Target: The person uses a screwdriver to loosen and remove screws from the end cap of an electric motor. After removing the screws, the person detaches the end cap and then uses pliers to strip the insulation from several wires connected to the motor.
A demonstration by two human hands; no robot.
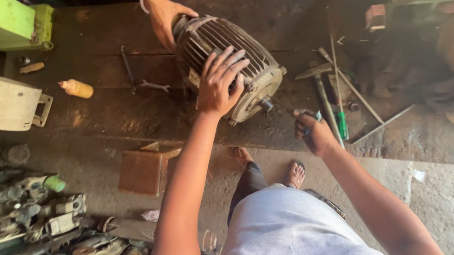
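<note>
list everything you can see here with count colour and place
electric motor: 1, grey ribbed, bench centre
co-worker's hand: 1, on motor's far end
spanner: 1, dark metal, left of motor
small bottle: 1, tan, bench left
metal housing: 1, pale grey, far left
hammer: 1, grey, right of motor
screwdriver: 1, green handle, beside hammer
scrap parts: heap, grey-green, floor lower left
left hand: flat on motor
right hand: closed on small dark tool at shaft

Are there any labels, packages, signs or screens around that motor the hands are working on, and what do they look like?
Nameplate: small pale rectangular plate on the side of the ribbed grey motor, just left of the left hand; too small to make out.
Bottle: small tan bottle lying on the dark workbench, no label visible.
No signs or screens in view.
</note>
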